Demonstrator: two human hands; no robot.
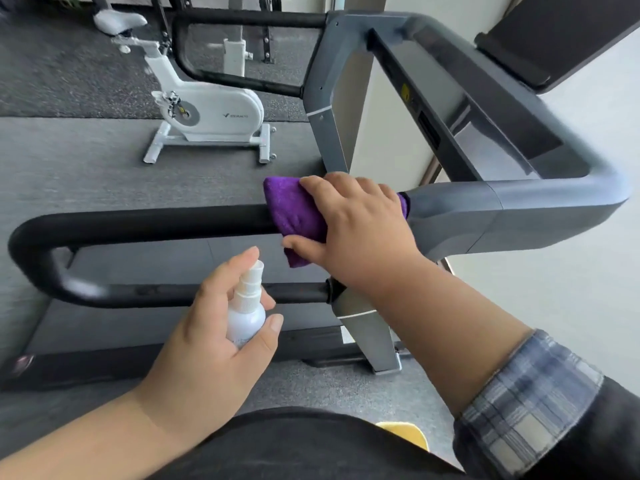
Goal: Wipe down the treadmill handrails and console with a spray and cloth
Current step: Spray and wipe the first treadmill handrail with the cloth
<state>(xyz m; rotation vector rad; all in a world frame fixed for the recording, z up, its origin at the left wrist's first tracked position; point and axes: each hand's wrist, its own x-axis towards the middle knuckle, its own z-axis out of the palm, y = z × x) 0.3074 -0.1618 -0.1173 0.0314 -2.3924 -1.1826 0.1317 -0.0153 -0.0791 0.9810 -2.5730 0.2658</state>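
A purple cloth (294,216) is wrapped over the near black handrail (138,225) of the treadmill, close to where the rail meets the grey frame (485,213). My right hand (356,223) presses the cloth onto the rail, fingers on top and thumb underneath. My left hand (214,327) holds a small white spray bottle (246,310) upright below the rail, index finger by the nozzle. The far handrail (242,20) and the console (460,109) lie beyond, the console seen from the side.
A white exercise bike (207,112) stands on the grey floor beyond the treadmill. The treadmill deck (173,265) runs under the near rail. A dark screen panel (554,39) sits at the top right, by a pale wall.
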